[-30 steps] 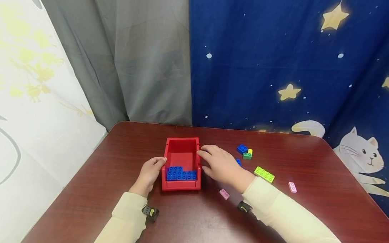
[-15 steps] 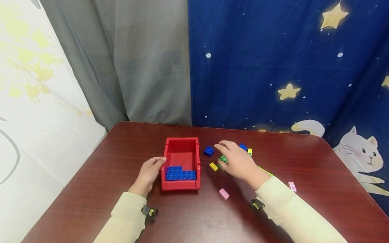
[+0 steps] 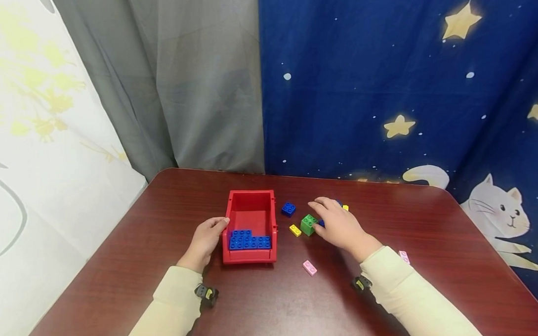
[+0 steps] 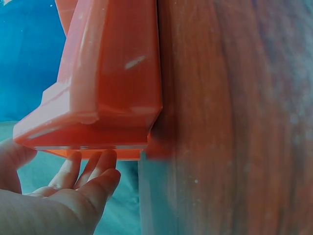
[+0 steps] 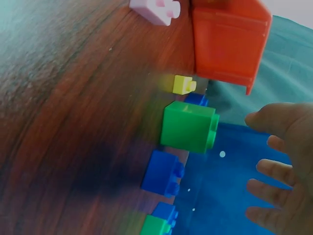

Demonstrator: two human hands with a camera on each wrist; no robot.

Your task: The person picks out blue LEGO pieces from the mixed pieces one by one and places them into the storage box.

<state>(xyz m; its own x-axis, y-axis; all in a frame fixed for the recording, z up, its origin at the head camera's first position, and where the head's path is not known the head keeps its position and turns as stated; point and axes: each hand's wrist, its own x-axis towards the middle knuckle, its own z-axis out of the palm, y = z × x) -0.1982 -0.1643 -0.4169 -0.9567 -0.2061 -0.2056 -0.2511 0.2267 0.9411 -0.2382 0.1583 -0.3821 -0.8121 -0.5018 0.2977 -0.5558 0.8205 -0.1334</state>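
A red box with blue studded building bricks packed in its near end stands on the table. My left hand holds its left wall, thumb at the rim and fingers along the outer side. In the left wrist view those fingers meet the end of the red box. My right hand, fingers spread and holding nothing, hovers right of a green brick. Under it, a blue brick partly shows; the right wrist view has this blue brick beside the green brick.
A small yellow brick and a blue brick lie between box and green brick. One pink brick is nearer me, another pink brick sits by the right sleeve. Blue and yellow bricks peek out behind the right hand.
My right hand has moved rightward from the box's right wall, past the green brick, uncovering the blue, yellow and green bricks there. The left hand keeps its place on the box.
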